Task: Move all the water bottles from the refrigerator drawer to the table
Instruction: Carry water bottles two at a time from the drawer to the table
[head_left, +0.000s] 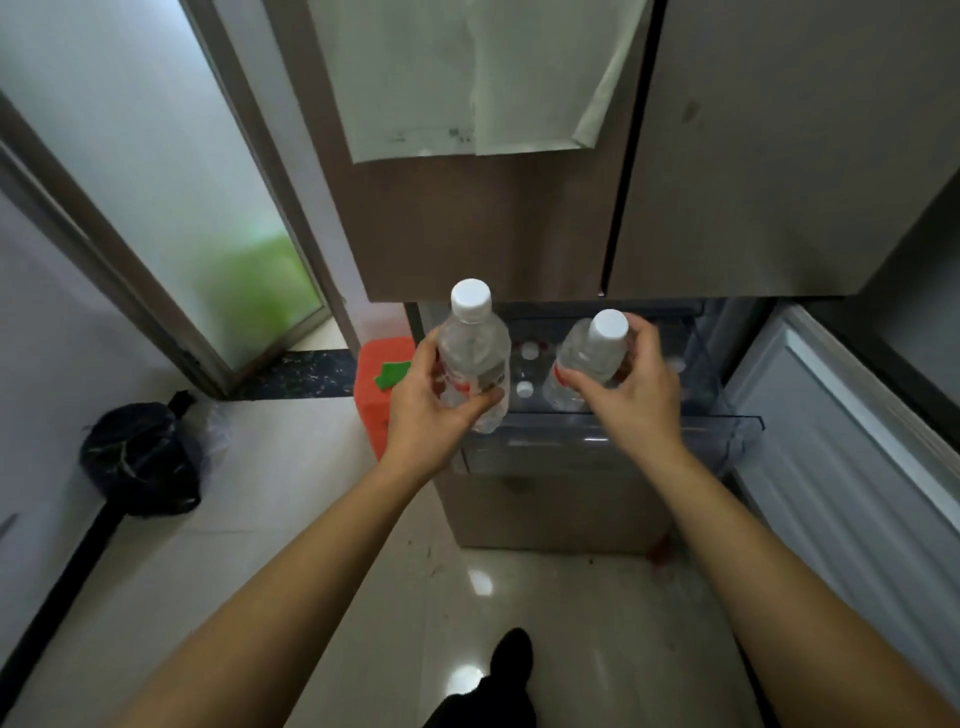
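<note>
My left hand grips a clear water bottle with a white cap and red label, held upright above the drawer's left front corner. My right hand grips a second water bottle of the same kind, lifted over the middle of the open refrigerator drawer. Down in the drawer, white caps of more bottles show between the two held ones. The table is out of view.
The refrigerator's upper doors rise just behind the drawer, with papers stuck on. An open lower door stands at right. An orange bin sits left of the drawer, a black bag by the left wall. Glossy tile floor lies below.
</note>
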